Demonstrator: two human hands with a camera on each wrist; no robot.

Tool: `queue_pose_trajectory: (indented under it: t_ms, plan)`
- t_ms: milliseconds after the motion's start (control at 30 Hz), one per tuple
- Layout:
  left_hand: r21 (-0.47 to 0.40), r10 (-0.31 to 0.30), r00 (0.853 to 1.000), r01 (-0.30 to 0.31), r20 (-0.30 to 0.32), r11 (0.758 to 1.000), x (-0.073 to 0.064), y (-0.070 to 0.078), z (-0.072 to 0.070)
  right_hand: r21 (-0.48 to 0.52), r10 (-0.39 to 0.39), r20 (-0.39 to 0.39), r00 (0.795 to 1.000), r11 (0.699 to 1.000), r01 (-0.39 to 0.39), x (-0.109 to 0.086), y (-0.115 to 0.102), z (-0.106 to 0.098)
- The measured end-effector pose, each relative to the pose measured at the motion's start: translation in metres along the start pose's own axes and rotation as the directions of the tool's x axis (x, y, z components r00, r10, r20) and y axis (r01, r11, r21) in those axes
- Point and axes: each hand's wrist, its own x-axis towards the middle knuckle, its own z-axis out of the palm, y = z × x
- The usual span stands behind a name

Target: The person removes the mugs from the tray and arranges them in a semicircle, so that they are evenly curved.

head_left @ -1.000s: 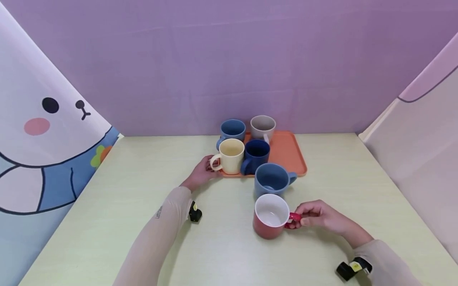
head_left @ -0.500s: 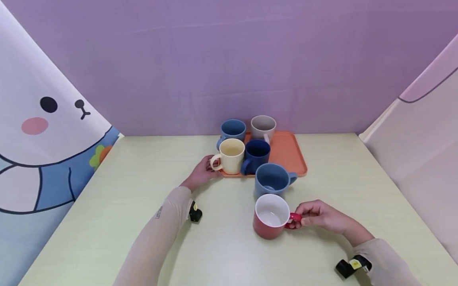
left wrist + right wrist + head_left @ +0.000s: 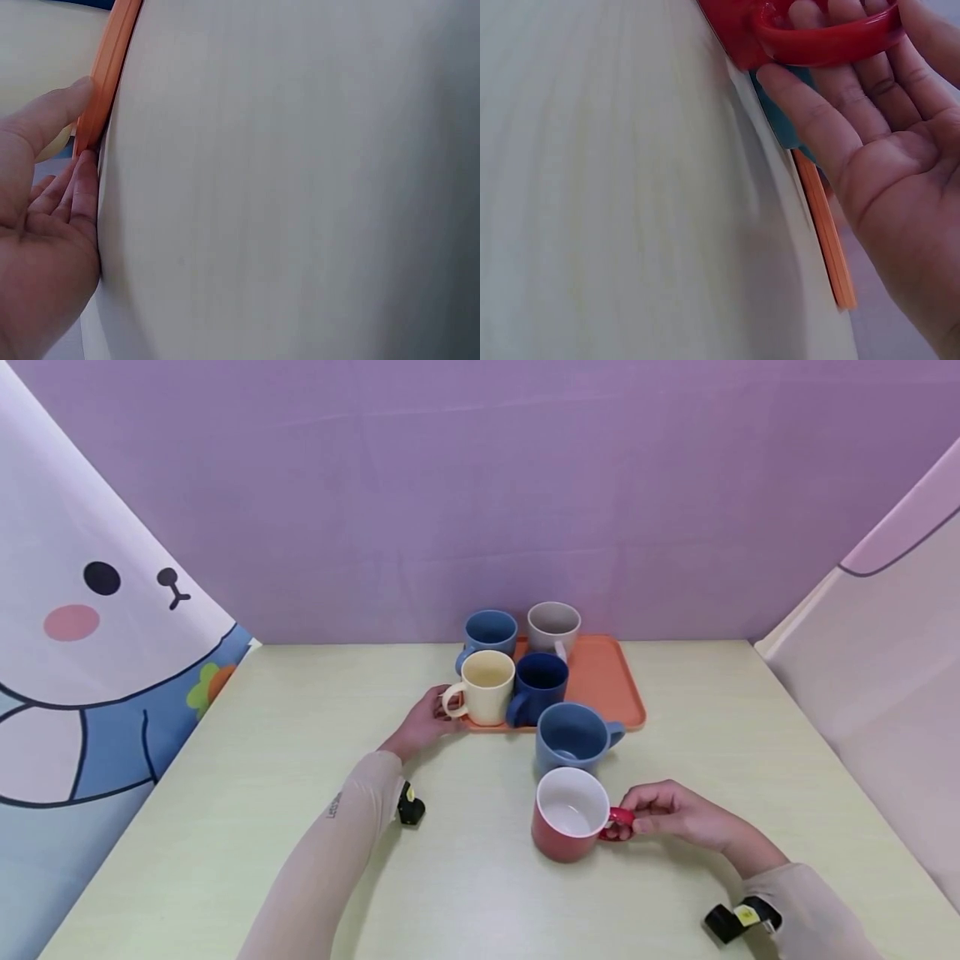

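Nothing has shifted since earlier: right hand (image 3: 667,814) fingers curl through the red mug's (image 3: 567,814) handle on the table (image 3: 225,827); left hand (image 3: 423,720) pinches the orange tray's (image 3: 611,681) edge.

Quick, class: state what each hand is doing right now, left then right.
Left hand: grips the near left edge of the orange tray, thumb over its rim.
Right hand: fingers curled through the handle of the red mug, holding it.
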Motion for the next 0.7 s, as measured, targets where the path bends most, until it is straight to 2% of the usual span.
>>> queue_pose_trajectory:
  t_ms: [133, 267, 367, 500, 567, 700]
  plan:
    - [-0.002, -0.004, 1.000, 0.004, -0.002, 1.000, -0.001, 0.001, 0.000, -0.046, 0.009, -0.004, 1.000, 0.999, -0.009, 0.000, -0.002, 0.000]
    - [0.009, 0.000, 1.000, 0.000, -0.011, 1.000, -0.001, 0.000, 0.000, -0.086, -0.014, 0.008, 1.000, 0.996, 0.014, 0.002, -0.007, 0.001]
    - [0.002, 0.005, 1.000, -0.005, -0.011, 1.000, -0.001, 0.000, 0.000, -0.105, -0.041, 0.029, 0.999, 0.993, 0.043, 0.002, -0.009, 0.000]
    - [-0.012, 0.003, 1.000, -0.003, -0.007, 1.000, -0.001, 0.000, 0.000, -0.113, -0.033, 0.058, 0.998, 0.993, 0.039, 0.002, -0.013, -0.004]
    - [-0.013, 0.000, 1.000, -0.001, -0.005, 1.000, -0.001, 0.000, 0.000, -0.133, -0.027, 0.053, 0.998, 0.991, 0.034, 0.001, -0.016, -0.007]
    - [-0.010, -0.003, 1.000, 0.003, -0.007, 1.000, 0.000, 0.000, 0.000, -0.192, -0.054, -0.010, 0.998, 0.980, 0.052, -0.001, -0.027, -0.014]
